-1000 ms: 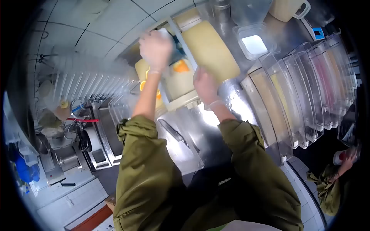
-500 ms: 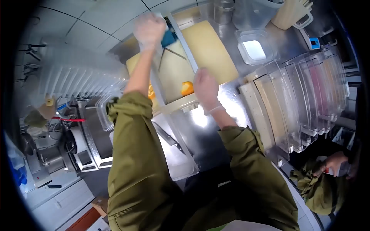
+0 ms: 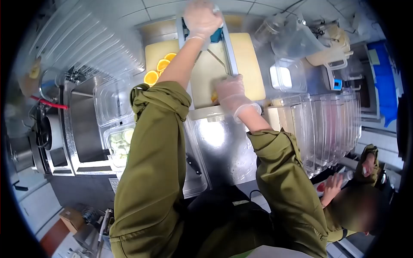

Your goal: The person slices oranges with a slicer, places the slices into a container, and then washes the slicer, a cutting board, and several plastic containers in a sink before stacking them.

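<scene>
Both hands wear clear gloves. My left hand is closed at the far end of a slicer, above its teal part; what the fingers hold is mostly hidden. At the slicer's near end, my right hand curls its fingers over an orange piece, covering most of it, beside the right rail. The slicer lies across a cream cutting board. Several orange slices rest on the board's left part, next to my left forearm.
A knife lies in a clear tray below the slicer. Left are a container of pale green slices and stacked lids. Right are a clear tub, a scale and upright containers. Another person is at lower right.
The view has shifted, bringing the orange slices and green slices into sight. My right hand has moved from beside the orange piece to over it. My left hand remains at the slicer's far end.
</scene>
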The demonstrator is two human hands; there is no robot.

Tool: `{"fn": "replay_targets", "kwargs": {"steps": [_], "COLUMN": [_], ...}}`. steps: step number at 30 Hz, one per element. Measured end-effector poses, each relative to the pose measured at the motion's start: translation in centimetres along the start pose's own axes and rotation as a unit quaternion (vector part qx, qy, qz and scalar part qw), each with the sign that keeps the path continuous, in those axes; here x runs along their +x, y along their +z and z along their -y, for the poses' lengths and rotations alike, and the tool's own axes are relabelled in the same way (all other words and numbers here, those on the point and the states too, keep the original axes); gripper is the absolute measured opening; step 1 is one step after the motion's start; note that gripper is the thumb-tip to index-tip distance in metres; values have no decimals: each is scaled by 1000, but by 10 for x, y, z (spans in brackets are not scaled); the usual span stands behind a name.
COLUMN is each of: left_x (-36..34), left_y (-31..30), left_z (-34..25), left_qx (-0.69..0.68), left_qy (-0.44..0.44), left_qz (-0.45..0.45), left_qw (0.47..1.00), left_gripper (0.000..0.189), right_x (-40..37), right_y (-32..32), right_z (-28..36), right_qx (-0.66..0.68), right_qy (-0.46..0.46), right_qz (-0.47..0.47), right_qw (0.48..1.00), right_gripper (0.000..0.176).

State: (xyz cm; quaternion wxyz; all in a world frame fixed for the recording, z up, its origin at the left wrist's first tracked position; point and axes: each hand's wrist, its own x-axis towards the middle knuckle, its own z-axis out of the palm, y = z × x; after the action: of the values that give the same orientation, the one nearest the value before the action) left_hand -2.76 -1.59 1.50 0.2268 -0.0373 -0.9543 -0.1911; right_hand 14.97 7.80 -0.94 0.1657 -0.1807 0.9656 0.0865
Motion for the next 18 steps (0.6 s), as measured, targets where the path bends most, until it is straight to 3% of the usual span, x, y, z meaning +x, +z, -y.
{"fn": "replay_targets", "kwargs": {"steps": [1,2,5,8,9,12,16,18], "left_x": [-1,-2,-18,-48,-61,-106,-184,-213], "left_y": [-1,-2,-8,-30,-31,-73,-104,-113], "left_z": [2,2,3,13,20,40,73,73], "left_qx": [6,9,-22,-215,-256,-387,-500,-521], "left_qy": [16,-5,15,-9,-8,-156,-270,-312], "left_qz": [-24,33,70,77,-20,-75,-99,-92], "left_qw": [1000,999,997,974,966,906,817,789], "left_gripper": [31,32,35,40,38,33,26,26], "right_x": [-2,-3,3,13,13,9,-3,-8], "right_y": [0,1,11,18,12,-1,-9,-34], "right_z": [-1,-2,-3,3,5,5,1,21], "right_qx": [-2,-2,16,-105,-103,-65,19,160], "right_qy": [-4,-7,-2,48,46,37,29,-31], "right_qz": [-6,-13,-3,18,48,125,-15,-100], "right_qw": [1000,1000,1000,993,992,989,999,982], "right_gripper": [20,18,15,34,32,25,19,20]}}
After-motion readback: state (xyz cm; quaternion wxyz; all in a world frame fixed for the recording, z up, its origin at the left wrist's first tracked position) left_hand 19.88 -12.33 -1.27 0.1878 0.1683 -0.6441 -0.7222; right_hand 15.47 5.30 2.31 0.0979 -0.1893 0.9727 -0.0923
